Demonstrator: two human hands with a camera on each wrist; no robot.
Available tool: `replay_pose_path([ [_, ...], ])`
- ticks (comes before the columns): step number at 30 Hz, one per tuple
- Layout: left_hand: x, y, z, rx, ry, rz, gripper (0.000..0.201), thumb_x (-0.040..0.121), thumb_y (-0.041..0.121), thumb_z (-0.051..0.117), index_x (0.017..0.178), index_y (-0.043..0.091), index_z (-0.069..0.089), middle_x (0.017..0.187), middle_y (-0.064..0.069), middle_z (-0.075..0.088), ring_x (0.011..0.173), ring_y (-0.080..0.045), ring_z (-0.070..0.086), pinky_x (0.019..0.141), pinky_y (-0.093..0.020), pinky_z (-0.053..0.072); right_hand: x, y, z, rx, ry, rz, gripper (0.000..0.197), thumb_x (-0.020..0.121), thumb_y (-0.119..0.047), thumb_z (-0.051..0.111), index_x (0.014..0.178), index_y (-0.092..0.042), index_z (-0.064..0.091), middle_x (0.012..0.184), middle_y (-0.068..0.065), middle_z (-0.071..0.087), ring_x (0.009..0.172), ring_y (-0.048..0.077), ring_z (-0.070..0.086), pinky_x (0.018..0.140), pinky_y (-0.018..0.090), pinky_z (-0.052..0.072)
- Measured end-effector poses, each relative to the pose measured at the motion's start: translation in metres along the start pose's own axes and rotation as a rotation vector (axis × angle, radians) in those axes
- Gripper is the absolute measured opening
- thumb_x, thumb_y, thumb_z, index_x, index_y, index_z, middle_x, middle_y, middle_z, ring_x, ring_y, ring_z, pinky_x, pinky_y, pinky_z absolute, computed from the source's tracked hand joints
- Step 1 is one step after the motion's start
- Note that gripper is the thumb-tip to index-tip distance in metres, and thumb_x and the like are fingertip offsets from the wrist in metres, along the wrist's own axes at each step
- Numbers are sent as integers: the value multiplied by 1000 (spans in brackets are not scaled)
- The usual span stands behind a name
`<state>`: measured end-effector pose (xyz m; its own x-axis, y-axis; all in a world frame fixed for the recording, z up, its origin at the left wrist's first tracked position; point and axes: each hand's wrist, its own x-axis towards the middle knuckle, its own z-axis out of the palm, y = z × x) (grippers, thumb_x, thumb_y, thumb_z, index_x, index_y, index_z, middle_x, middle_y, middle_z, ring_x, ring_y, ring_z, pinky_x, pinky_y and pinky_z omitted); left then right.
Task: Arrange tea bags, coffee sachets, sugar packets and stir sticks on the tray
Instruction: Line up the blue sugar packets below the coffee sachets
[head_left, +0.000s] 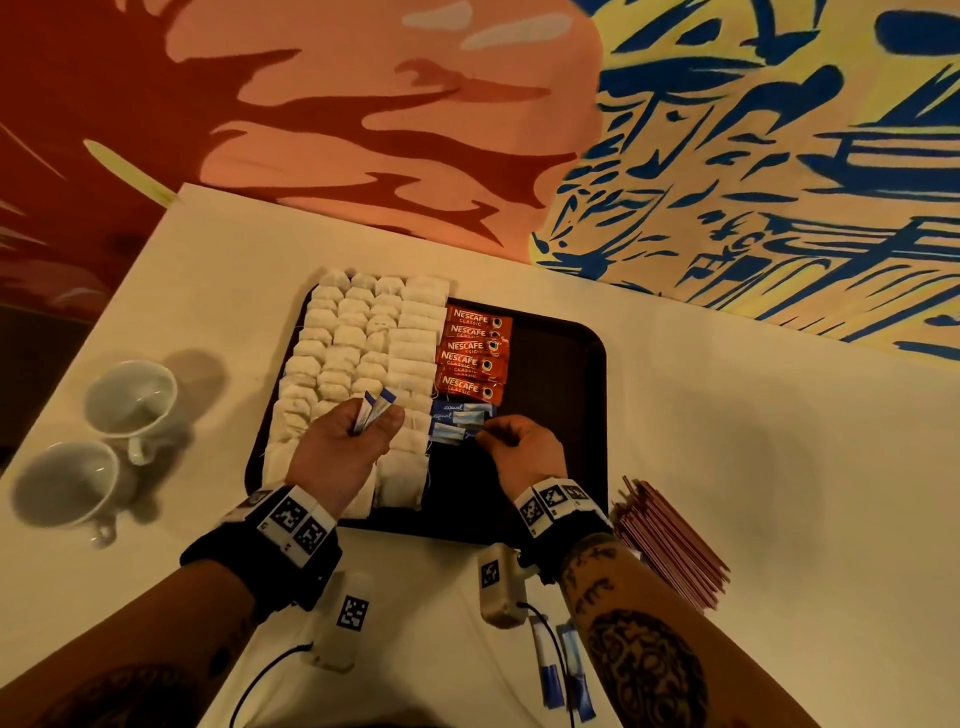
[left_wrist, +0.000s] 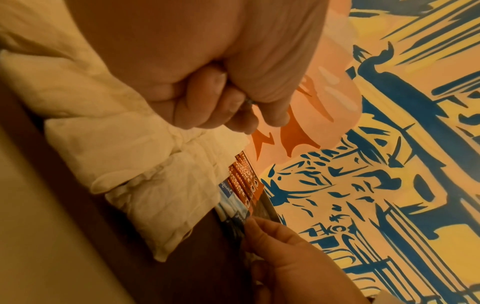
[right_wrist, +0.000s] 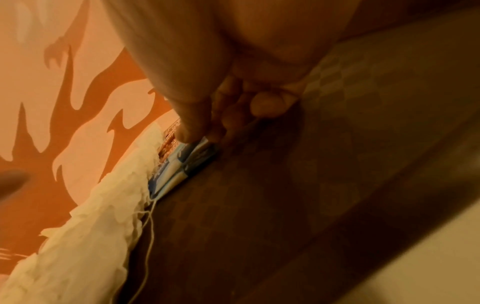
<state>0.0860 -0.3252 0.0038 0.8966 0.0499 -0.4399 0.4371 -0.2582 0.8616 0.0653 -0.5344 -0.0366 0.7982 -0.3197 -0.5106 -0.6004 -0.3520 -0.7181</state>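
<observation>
Head view: a blue sugar packet (head_left: 456, 433) is pinched flat by the right hand (head_left: 522, 446) at the tray's (head_left: 582, 415) 6 o'clock, below the coffee sachets (head_left: 474, 353); spare packets (head_left: 373, 409) are gripped in the left hand (head_left: 343, 447). The laid row could be nudged askew by the curled fingers (head_left: 493, 434).

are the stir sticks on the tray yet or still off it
Still off it. The stir sticks lie in a pile on the table, beside the tray.
</observation>
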Motion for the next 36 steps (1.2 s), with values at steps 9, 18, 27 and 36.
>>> replay_pose_path([
  [9,10,-1,-4,27,-25,36,30,93,31,65,67,20,59,48,10,52,38,0,40,46,-20,34,6,-4,-3,-94,56,46,30,82,-36,80,104,-27,62,95,-10,67,82,1,61,63,16,46],
  [18,17,-15,-3,66,-50,40,48,85,63,61,84,15,66,54,10,50,50,-10,42,57,-31,35,0,-9,-6,-59,85,27,21,89,-39,73,103,-28,62,92,-16,60,83,0,59,60,13,41],
  [27,-2,7,13,193,-175,174,17,93,33,65,78,23,64,64,10,64,57,-3,55,60,-28,43,-36,-39,-6,132,-135,-222,10,95,-37,66,97,-29,71,90,-7,74,74,4,67,72,23,55],
  [36,-22,22,21,62,-203,209,7,85,20,76,86,19,69,78,4,76,75,-4,69,69,-11,48,-61,-41,-26,229,-120,-204,17,98,-32,63,95,-18,72,82,-1,74,66,10,64,62,28,52],
])
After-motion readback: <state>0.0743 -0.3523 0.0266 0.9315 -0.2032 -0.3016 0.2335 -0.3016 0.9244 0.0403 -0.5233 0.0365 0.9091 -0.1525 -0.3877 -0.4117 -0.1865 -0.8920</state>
